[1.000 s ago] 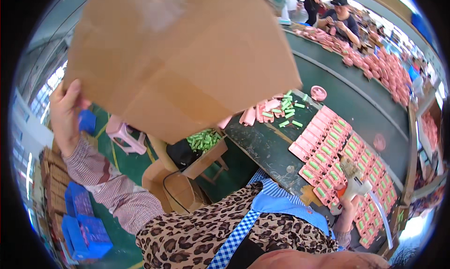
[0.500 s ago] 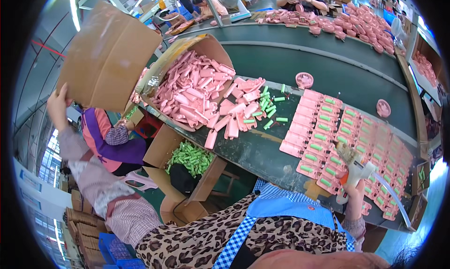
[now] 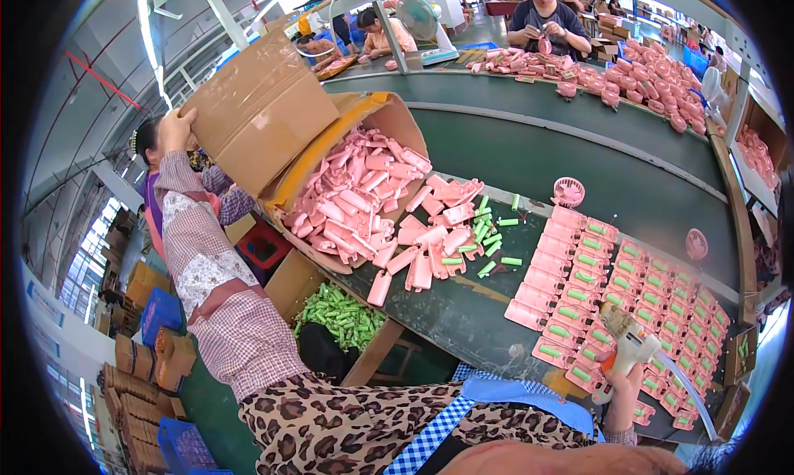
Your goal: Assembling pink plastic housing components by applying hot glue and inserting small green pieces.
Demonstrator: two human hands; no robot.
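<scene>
My left hand is raised at the far left, its fingers gripping the edge of a large brown cardboard panel. That panel meets the mouth of a tilted cardboard box; whether they are joined I cannot tell. Pink plastic casings spill from the box onto the dark green bench. In my right hand is a hot glue gun with a crusted nozzle and a translucent glue stick trailing from its back. It hangs over rows of pink casings, many with a green cylindrical battery laid inside.
Loose green batteries lie beside the spilled casings. Below the bench, an open carton holds more batteries and a black item. Two round pink grilles rest along the belt. A co-worker is close behind the panel; others sit across.
My left hand has carried the cardboard panel rightward, closer over the box's mouth. The right hand keeps hold of the glue gun in much the same place. The view has shifted somewhat.
</scene>
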